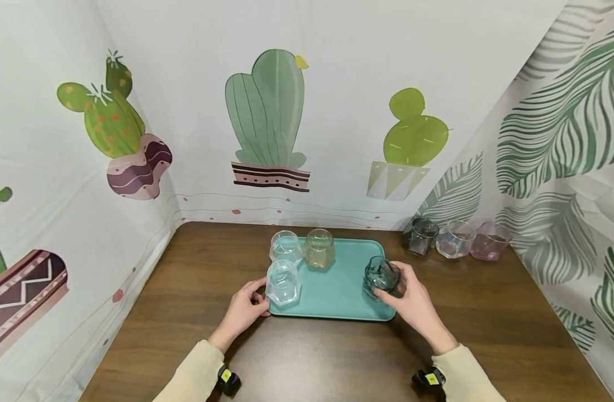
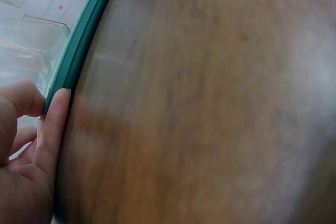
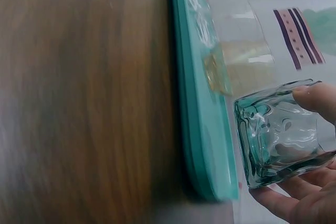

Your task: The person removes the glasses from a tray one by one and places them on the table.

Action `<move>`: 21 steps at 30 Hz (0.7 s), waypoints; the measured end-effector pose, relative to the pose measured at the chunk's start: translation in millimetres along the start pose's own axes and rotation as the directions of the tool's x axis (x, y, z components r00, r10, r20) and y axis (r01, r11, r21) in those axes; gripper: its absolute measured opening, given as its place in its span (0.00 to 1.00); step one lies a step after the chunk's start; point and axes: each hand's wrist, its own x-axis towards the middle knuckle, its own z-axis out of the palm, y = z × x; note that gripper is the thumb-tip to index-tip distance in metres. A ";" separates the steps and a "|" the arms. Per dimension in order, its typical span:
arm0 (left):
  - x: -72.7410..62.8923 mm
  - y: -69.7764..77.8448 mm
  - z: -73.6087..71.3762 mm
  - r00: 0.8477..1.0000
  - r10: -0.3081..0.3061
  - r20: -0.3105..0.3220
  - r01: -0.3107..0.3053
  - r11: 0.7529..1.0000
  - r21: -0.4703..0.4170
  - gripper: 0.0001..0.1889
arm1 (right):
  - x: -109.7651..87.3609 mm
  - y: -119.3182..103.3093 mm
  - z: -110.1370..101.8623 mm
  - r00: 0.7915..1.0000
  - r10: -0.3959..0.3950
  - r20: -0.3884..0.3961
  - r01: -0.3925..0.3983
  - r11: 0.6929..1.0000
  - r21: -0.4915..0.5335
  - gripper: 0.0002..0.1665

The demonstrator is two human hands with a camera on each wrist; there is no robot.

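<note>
My right hand point(image 1: 413, 297) grips a dark teal-tinted glass tumbler point(image 1: 378, 274), thumb on one side and fingers on the other. The tumbler is over the right end of a teal tray point(image 1: 332, 293); in the right wrist view its square base point(image 3: 247, 145) shows a gap from the tray surface. My left hand point(image 1: 245, 308) is at the tray's front left corner, where thumb and fingers pinch the rim point(image 2: 73, 56). Two clear glasses point(image 1: 282, 290) stand one behind the other at the tray's left end. An amber glass point(image 1: 319, 249) stands beside the rear one.
At the back right of the wooden table point(image 1: 317, 357) three more glasses stand in a row: a dark grey one point(image 1: 421, 237), a clear one point(image 1: 455, 240) and a pink one point(image 1: 489, 243). A cactus-printed cloth point(image 1: 337, 111) hangs behind the table.
</note>
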 end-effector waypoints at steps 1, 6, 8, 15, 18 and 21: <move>-0.1 -0.2 0.0 1.000 0.000 0.000 0.000 1.000 0.000 0.31 | 0.2 1.8 -3.8 1.000 0.008 -0.007 -0.008 1.000 -0.007 0.42; -0.4 -0.6 0.4 1.000 0.001 -0.006 -0.001 1.000 -0.002 0.31 | 0.6 8.4 -22.1 0.999 0.035 -0.037 -0.037 0.999 -0.035 0.43; -0.5 0.1 0.3 1.000 -0.002 -0.009 0.002 1.000 -0.001 0.31 | 0.7 10.8 -28.8 0.998 0.041 -0.046 -0.043 0.998 -0.052 0.43; 0.6 1.9 0.2 1.000 -0.007 -0.013 0.007 1.000 0.008 0.30 | 3.1 22.8 -52.9 0.995 0.068 -0.077 -0.073 0.995 -0.071 0.46; 1.1 1.2 1.7 1.000 -0.007 -0.021 0.007 1.000 0.016 0.30 | 3.2 28.2 -64.0 0.993 0.077 -0.094 -0.084 0.993 -0.077 0.47; 1.6 1.7 4.7 0.999 -0.018 -0.045 0.019 0.999 0.037 0.30 | 3.0 34.6 -74.2 0.990 0.081 -0.119 -0.091 0.992 -0.083 0.47</move>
